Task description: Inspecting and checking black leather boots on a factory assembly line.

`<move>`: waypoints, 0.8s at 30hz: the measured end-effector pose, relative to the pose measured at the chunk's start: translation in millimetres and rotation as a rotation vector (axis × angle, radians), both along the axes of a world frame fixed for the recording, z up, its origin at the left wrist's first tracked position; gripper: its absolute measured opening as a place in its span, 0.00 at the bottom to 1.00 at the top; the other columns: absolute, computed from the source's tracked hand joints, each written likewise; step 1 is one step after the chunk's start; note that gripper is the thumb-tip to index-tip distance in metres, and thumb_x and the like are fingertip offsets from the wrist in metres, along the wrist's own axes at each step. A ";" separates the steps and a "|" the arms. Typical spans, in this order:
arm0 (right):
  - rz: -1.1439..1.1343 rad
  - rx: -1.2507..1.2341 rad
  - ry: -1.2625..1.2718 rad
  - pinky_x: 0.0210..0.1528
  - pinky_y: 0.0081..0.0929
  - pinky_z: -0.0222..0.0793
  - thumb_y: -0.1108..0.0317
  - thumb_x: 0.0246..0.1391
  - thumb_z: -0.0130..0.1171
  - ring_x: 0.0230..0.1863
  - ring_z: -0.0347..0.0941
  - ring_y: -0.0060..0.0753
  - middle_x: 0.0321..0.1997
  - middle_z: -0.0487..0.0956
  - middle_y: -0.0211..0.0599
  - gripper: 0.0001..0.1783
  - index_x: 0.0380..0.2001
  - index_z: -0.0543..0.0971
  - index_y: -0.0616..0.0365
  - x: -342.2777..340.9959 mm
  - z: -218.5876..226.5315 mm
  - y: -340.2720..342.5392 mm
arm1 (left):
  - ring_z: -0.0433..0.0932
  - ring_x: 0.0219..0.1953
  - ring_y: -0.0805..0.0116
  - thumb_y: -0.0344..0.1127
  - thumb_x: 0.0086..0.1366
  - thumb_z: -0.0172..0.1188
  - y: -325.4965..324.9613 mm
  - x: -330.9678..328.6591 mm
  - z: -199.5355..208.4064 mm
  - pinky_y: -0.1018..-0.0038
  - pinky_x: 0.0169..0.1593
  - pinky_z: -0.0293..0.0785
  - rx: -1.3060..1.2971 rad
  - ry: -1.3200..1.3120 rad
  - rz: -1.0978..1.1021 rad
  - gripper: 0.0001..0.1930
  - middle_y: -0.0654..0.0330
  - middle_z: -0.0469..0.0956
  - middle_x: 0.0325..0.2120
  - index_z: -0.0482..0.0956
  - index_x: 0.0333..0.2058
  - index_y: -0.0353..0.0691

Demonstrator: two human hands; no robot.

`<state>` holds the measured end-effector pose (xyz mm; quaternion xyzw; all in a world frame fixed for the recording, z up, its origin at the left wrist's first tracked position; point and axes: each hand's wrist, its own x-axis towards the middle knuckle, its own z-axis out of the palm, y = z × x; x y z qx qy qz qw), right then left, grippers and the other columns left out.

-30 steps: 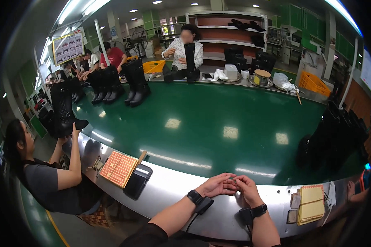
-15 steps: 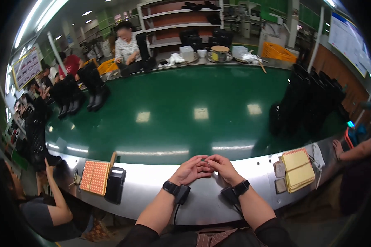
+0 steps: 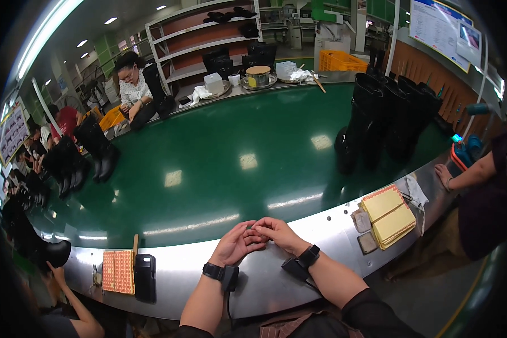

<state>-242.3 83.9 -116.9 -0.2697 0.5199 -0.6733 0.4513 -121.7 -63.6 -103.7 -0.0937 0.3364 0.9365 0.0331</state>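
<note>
My left hand [image 3: 235, 244] is half turned up over the metal edge of the table, its fingers loosely curled and apart. My right hand [image 3: 283, 235] meets it, its fingertips touching or overlapping the left ones. No object shows in either hand. Each wrist wears a black strap with a small box and a cable. Beyond the hands lies the green table surface [image 3: 225, 191]. Left of them is a stack of red-and-white patterned sheets [image 3: 118, 272] beside a black case [image 3: 145, 279]. To the right sits a pad of yellow sheets [image 3: 390, 217].
Black boots stand in a group [image 3: 372, 112] at the right and in a row [image 3: 96, 147] at the far left. A co-worker's hand [image 3: 56, 273] touches a boot at the near left. Another person's hand [image 3: 443, 176] rests on the table at the right. A tin [image 3: 258, 77] stands across the table.
My view has swung right and tilted, so things sit farther left in it. My hands stay together in much the same pose. The co-worker across the table has bent lower.
</note>
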 end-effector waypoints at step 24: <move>0.012 -0.055 0.014 0.30 0.17 0.67 0.63 0.61 0.55 0.32 0.72 0.16 0.35 0.78 0.26 0.11 0.43 0.76 0.56 -6.0 -31.8 -20.9 | 0.73 0.52 0.51 0.42 0.73 0.40 1.6 -0.6 2.0 0.52 0.59 0.68 0.001 -0.109 0.015 0.21 0.49 0.75 0.46 0.63 0.58 0.37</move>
